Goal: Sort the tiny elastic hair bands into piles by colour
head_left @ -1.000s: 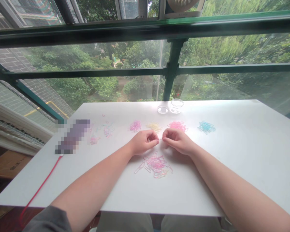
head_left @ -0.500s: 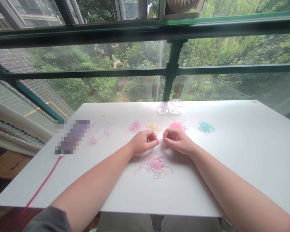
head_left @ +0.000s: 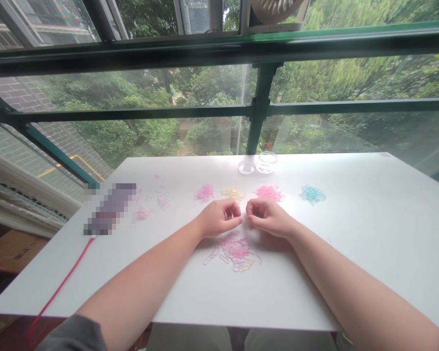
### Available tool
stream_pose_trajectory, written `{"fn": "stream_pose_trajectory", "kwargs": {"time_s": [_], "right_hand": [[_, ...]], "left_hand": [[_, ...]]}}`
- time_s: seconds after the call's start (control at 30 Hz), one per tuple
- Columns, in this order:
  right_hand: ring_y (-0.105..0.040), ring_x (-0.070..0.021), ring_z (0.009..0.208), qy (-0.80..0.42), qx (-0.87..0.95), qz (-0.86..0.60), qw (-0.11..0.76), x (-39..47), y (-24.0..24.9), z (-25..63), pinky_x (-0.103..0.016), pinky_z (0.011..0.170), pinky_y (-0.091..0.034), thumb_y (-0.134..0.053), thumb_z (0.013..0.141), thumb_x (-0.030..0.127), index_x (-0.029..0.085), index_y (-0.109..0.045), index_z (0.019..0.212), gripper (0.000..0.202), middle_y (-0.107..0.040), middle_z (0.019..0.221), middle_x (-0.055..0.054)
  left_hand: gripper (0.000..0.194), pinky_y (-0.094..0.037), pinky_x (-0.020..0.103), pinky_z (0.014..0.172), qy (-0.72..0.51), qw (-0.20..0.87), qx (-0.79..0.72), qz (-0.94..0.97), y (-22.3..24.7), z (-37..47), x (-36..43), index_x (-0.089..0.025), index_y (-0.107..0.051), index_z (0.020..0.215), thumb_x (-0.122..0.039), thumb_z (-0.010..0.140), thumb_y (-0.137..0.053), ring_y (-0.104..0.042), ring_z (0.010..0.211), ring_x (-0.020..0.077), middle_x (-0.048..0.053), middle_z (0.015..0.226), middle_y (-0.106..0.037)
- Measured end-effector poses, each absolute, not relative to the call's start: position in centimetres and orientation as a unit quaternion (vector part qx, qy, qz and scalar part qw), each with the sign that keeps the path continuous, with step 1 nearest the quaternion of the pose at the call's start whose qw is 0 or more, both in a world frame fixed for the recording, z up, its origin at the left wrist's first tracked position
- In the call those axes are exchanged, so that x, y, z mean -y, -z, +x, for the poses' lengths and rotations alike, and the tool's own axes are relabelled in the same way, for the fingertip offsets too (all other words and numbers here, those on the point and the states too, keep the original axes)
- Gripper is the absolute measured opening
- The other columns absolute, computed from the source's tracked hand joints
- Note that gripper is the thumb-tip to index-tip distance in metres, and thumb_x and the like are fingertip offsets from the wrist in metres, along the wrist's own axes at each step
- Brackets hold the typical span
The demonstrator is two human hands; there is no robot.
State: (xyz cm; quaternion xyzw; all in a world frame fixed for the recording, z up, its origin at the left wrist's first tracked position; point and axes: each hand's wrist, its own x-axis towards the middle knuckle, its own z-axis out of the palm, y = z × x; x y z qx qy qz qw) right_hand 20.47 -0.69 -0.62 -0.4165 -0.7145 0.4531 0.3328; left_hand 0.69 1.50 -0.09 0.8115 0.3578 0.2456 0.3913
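My left hand [head_left: 222, 215] and my right hand [head_left: 266, 215] hover close together over the middle of the table. Thumb and fingers are pinched on each, and whatever they hold is too small or hidden to make out. Just below them lies a loose heap of pink, purple and pale paper clips [head_left: 237, 251]. Beyond the hands are smaller piles: purple clips [head_left: 204, 192], yellow clips [head_left: 233, 194], pink clips [head_left: 269, 193] and blue clips [head_left: 312, 193]. The yellow pile is partly covered by my left hand.
A clear round container [head_left: 267, 162] and its clear lid [head_left: 246, 168] stand at the back edge of the white table [head_left: 369, 234]. Mixed clips [head_left: 163, 200] lie at left, near a blurred-out dark object [head_left: 111, 207] with a red cable [head_left: 64, 280]. Windows rise behind.
The thin pale line between my fingertips no longer shows. Both hands sit slightly lower in view, as does the whole scene. The piles look the same.
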Motion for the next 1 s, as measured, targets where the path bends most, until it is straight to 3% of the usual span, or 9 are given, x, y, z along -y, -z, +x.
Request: {"fn": "stream_pose_trajectory", "kwargs": {"time_s": [0.47,0.73,1.0], "right_hand": [[-0.041,-0.0084,0.052,-0.466,0.708,-0.413,0.333,0.67,0.71,20.59,-0.022,0.049,-0.031,-0.057,0.073,0.019,0.017,-0.050,0.067,0.010,-0.046,0.056,0.004],[-0.041,-0.0091,0.051,-0.454,0.706,-0.427,0.337,0.70,0.78,20.59,-0.022,0.049,-0.031,-0.055,0.075,0.019,0.018,-0.049,0.070,0.008,-0.046,0.056,0.004],[-0.043,-0.0113,0.057,-0.292,0.714,-0.494,0.401,0.23,0.38,21.31,-0.025,0.054,-0.035,-0.052,0.075,0.019,0.019,-0.047,0.068,0.008,-0.048,0.063,0.002]], "left_hand": [[0.027,-0.038,0.020,0.053,-0.249,0.390,-0.378,0.802,0.17,0.88,-1.35,-0.016,-0.064,0.090,-0.038,0.074,-0.062,-0.049,0.056,0.0090,0.001,0.070,-0.061],[0.016,-0.039,0.020,0.055,-0.247,0.388,-0.375,0.805,-0.17,0.92,-1.31,-0.017,-0.063,0.075,-0.031,0.077,-0.057,-0.049,0.059,0.0093,0.000,0.070,-0.061],[0.017,-0.039,0.021,0.057,-0.265,0.413,-0.367,0.791,-0.07,0.78,-1.91,-0.015,-0.063,0.075,-0.031,0.078,-0.057,-0.049,0.061,0.0093,0.000,0.069,-0.059]]}}
